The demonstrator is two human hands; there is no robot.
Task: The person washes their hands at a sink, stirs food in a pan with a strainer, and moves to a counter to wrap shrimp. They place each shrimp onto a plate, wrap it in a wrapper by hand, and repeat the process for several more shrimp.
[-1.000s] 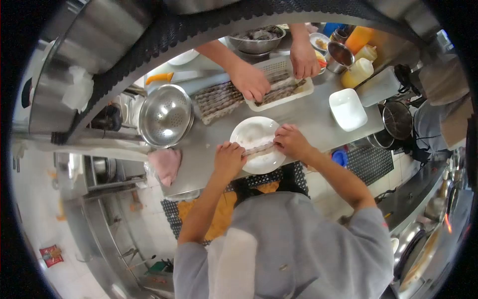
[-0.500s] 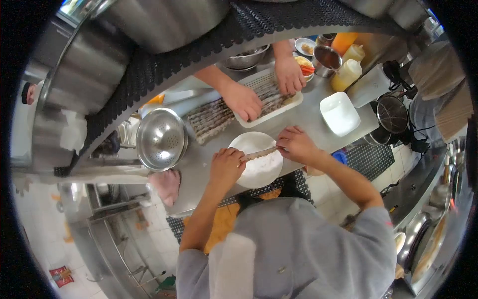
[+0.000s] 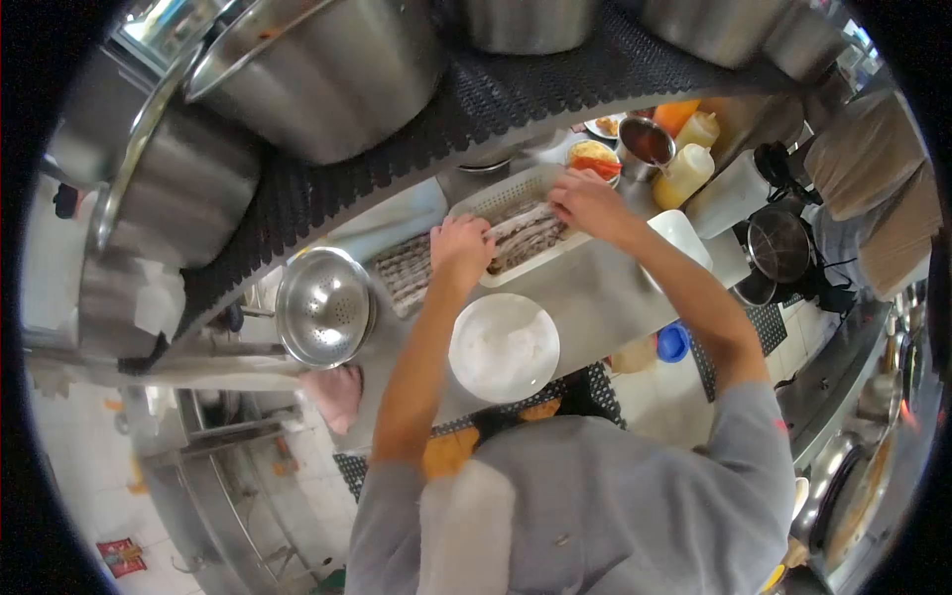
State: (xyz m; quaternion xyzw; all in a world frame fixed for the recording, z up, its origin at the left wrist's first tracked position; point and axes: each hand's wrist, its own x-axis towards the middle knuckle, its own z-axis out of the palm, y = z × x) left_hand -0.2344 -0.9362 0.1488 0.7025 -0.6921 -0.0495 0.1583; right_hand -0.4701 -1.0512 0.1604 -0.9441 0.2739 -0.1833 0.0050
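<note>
Both of my hands reach over a white perforated basket (image 3: 464, 210) holding long grey-brown strips dusted with white. My left hand (image 3: 463, 245) is at the basket's left end, with its fingers bent together. Toward the other end, my right hand (image 3: 587, 205) has its fingers curled down onto the strips. A pale, powdered strip (image 3: 526, 222) stretches between my two hands, its ends hidden under my fingers. Nearer my body stands a round white bowl (image 3: 455, 349) with white powder inside. More ridged strips (image 3: 402, 270) lie left of the basket, partly behind my left forearm.
A steel colander (image 3: 322, 307) sits to the left, beside a pink piece of raw meat (image 3: 335, 395). To the right are a white square dish (image 3: 680, 241), sauce bottles (image 3: 684, 177) and a steel pot of dark sauce (image 3: 646, 145). Above hangs a shelf edge (image 3: 377, 188) with large pots.
My hands have moved from above the powder bowl, carrying the strip forward to the basket. The other person's two hands, which were in the basket, are out of view.
</note>
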